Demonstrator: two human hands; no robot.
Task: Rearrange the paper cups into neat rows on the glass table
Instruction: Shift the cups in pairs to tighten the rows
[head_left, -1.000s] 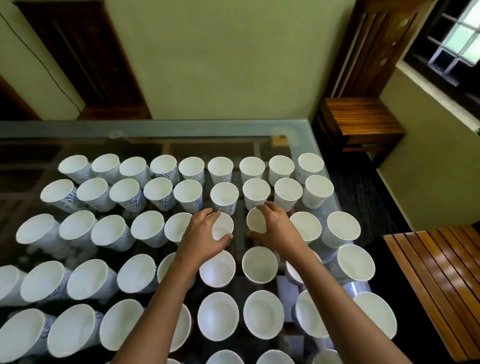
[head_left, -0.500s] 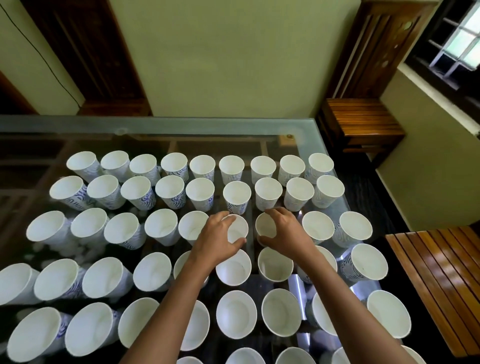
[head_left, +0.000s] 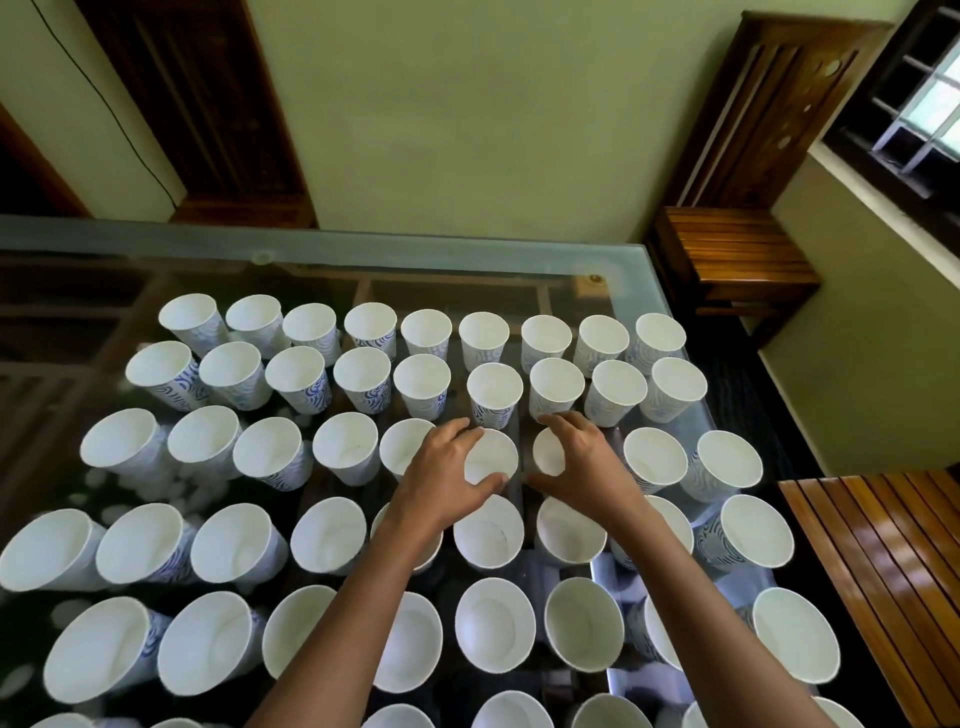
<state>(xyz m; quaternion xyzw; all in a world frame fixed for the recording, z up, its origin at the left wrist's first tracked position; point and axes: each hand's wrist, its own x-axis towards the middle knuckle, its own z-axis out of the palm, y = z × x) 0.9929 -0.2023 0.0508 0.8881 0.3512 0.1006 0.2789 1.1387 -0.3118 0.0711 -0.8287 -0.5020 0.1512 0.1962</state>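
Upright paper cups (head_left: 494, 387), white inside and printed with blue swirls outside, are set out in rows across the glass surface (head_left: 467, 255), mouths up. Nine cups can be counted in the farthest row and nine in the row just behind it from the far edge; the spacing there is fairly even, with the cups at the left end leaning closer together. The nearer rows are seen larger and are cut off by the bottom edge of the view.

In the third row from the far edge, near its middle, a white cup (head_left: 491, 457) is gripped by the left hand (head_left: 441, 480): the fingers are curled over the far side of its rim and the thumb is laid against the near side. Just beside it to the right, a neighbouring cup (head_left: 546, 460) is held in the same manner by the right hand (head_left: 587, 467), with the fingers bent over the far rim and the thumb stretched along the near side; most of that cup is covered by the hand. Both gripped cups stand on the glass, with a narrow gap between them. Whether they are lifted at all cannot be told.

Both bare forearms are stretched in from the bottom of the view over the nearer rows.

Beyond the far right corner of the surface a wooden chair (head_left: 727, 249) is placed against the green wall (head_left: 467, 104), and a slatted wooden bench (head_left: 883, 561) is seen at the right edge. A barred window (head_left: 930, 104) is set in the upper right corner.
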